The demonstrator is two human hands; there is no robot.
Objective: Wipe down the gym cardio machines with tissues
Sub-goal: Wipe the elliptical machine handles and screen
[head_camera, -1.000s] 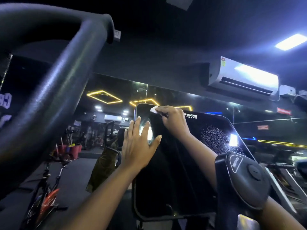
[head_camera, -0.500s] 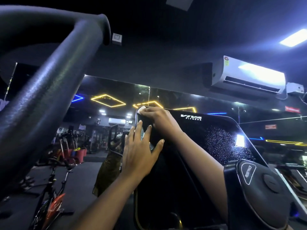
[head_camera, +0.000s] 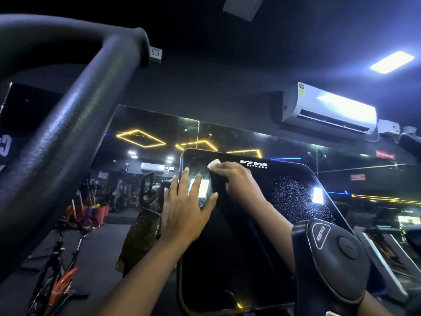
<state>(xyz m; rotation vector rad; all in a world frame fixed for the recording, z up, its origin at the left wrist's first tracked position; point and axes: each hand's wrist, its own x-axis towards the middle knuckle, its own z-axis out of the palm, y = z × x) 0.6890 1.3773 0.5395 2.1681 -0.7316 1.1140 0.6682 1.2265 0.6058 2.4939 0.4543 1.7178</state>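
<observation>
A black glossy console screen of a cardio machine fills the middle, with white lettering near its top edge and a patch of fine spray droplets on its right half. My right hand presses a white tissue against the screen's upper left part, fingers curled over it. My left hand lies flat on the screen's left edge, fingers straight and spread. Most of the tissue is hidden under my right hand.
A thick black padded handlebar arcs across the upper left, close to the camera. A round black resistance knob sits at lower right. Exercise bikes stand at lower left. A mirror wall and an air conditioner are behind.
My right hand slid the tissue left to the screen's top corner, then back to the right. My left hand stayed flat on the screen's left edge.
</observation>
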